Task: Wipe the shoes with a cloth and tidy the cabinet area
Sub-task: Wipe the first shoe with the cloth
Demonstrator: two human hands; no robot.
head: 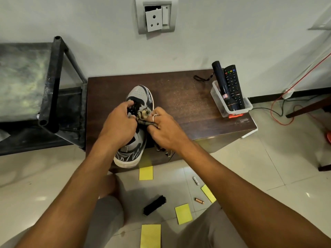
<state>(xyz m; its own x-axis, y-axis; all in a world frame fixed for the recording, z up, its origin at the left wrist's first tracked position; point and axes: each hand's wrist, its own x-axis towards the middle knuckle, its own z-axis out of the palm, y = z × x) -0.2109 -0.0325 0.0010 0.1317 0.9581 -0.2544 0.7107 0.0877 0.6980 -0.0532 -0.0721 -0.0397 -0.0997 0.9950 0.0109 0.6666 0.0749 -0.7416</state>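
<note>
While set on the dark brown wooden cabinet top (188, 101), left of centre, toe pointing far: grey, black and white lace-up sneaker (139, 94). Left hand (118, 122) curled round its black laces (134, 105); right hand (166, 131) clutching crumpled brown patterned cloth (143, 121) against sneaker's right side.

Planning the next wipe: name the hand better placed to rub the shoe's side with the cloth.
Right, probably. The right hand has its grip on the cloth, pressed against the shoe; the left hand holds the shoe at its laces, steadying it.
</note>
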